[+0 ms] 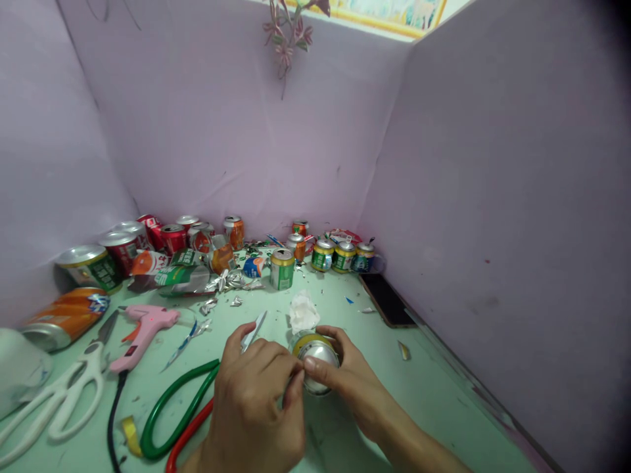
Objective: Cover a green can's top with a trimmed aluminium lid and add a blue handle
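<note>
My right hand [352, 374] is wrapped round a small drink can [319, 368], whose round silver end faces up at me. A yellow band shows at its far side, and my right thumb presses on its rim. My left hand [261, 401] is closed, with thumb and forefinger pinched together at the can's left edge. Whatever those fingertips pinch is too small or hidden to make out. Scissors with green and red handles [180, 407] pass beneath my left hand, and a bright blade [255, 332] shows beyond it. Just behind the can is a crumpled white tissue [303, 312].
At left are white-handled scissors [81, 387], a pink glue gun [148, 328] with a black cord, and an orange can [69, 315]. Cut cans and foil scraps [231, 281] spread behind. A green can [282, 269] stands mid-table; a phone [387, 301] lies by the right wall.
</note>
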{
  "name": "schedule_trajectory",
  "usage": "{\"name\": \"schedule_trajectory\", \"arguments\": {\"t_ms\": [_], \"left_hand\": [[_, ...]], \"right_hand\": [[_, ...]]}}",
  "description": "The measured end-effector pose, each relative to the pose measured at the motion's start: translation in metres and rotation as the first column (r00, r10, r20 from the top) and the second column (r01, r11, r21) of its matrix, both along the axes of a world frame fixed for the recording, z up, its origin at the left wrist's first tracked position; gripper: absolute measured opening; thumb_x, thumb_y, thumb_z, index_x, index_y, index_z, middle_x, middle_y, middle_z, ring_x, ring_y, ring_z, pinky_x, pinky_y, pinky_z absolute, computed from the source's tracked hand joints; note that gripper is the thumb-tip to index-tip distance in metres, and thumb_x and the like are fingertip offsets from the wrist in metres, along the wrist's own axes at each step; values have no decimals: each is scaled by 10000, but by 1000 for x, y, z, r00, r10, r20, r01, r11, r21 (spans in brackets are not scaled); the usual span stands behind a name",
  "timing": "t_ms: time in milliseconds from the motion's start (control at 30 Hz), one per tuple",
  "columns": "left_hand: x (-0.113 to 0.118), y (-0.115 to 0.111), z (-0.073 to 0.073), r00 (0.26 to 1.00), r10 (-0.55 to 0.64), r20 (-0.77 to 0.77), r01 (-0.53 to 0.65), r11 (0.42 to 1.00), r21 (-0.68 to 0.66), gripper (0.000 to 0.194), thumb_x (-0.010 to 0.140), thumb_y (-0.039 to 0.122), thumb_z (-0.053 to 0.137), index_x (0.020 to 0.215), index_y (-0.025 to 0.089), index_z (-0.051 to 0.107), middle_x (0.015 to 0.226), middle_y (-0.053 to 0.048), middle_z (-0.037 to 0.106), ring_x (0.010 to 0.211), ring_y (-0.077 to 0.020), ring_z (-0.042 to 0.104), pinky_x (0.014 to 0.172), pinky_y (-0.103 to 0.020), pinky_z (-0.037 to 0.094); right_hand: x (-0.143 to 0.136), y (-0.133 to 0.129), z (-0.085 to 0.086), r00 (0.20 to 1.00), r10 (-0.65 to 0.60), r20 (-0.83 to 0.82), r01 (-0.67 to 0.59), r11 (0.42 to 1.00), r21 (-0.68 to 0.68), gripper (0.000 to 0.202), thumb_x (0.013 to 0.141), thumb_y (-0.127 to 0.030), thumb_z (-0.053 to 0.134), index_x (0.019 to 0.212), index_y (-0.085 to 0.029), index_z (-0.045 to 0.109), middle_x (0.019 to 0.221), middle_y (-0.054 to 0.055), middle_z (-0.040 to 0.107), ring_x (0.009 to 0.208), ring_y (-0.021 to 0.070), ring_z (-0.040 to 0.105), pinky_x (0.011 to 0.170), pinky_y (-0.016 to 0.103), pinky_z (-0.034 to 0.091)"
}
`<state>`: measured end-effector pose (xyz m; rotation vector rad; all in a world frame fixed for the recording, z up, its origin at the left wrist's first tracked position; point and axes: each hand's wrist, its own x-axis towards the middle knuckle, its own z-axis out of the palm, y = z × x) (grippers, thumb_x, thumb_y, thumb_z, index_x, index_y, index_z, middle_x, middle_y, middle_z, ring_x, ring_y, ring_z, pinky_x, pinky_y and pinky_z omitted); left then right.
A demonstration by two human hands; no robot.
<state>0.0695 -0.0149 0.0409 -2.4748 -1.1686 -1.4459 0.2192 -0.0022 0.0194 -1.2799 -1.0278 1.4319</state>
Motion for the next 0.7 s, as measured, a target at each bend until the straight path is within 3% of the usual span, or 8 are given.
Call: {"name": "schedule_trajectory", "arguments": {"t_ms": [300, 467, 700], "left_hand": [[-5, 4, 0, 999, -49, -4, 48, 985, -165, 150, 701, 86, 504, 598, 191, 529, 564, 35, 561, 545, -124, 536, 904, -474, 328], [-6, 5, -2, 998, -51, 26, 56, 965, -256, 150, 690, 100, 501, 579, 202, 505, 557, 66, 539, 522, -98, 517, 939, -451, 315], [-3, 4, -4, 998, -24, 59, 37, 973, -227, 150, 669, 81, 488, 574, 194, 460, 547, 78, 498, 509, -83, 494, 918, -442, 342]], "right_hand": [[-1, 0, -2, 1000, -4, 18, 4, 1000, -22, 815, 412, -412, 815, 1090, -169, 434, 1109, 117, 507, 902, 237, 567, 786, 340, 446], [0, 0, -3, 999, 15, 43, -15, 1000, 9, 797, 424, -421, 811, 1091, -176, 450, 1138, 120, 500, 977, 260, 545, 837, 357, 424], [-1, 1, -5, 999, -11, 41, 10, 999, 34, 773, 418, -413, 821, 1073, -193, 476, 1157, 108, 506, 983, 256, 548, 816, 341, 433]]}}
